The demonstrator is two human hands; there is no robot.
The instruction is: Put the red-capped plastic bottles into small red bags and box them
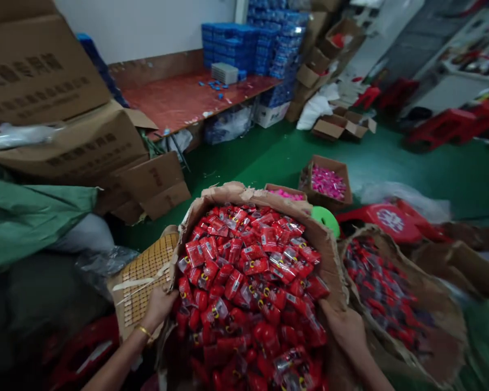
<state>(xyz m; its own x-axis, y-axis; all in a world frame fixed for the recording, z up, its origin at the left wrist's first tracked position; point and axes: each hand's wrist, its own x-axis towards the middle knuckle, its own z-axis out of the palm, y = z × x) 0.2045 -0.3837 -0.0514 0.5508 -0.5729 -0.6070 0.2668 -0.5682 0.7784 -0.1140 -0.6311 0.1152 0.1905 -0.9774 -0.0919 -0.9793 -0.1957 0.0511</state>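
Observation:
A big brown paper sack stands open in front of me, filled to the brim with several small red items in clear packets. My left hand, with a gold bangle on the wrist, grips the sack's left rim with curled fingers. On the sack's right rim my right hand is closed over the paper. A second open sack of the same red packets stands just to the right, blurred.
Stacked cardboard boxes rise at the left above a green bag. A woven mat lies beside the sack. A box of pink packets, a red stool, a red table and blue packs stand on the green floor.

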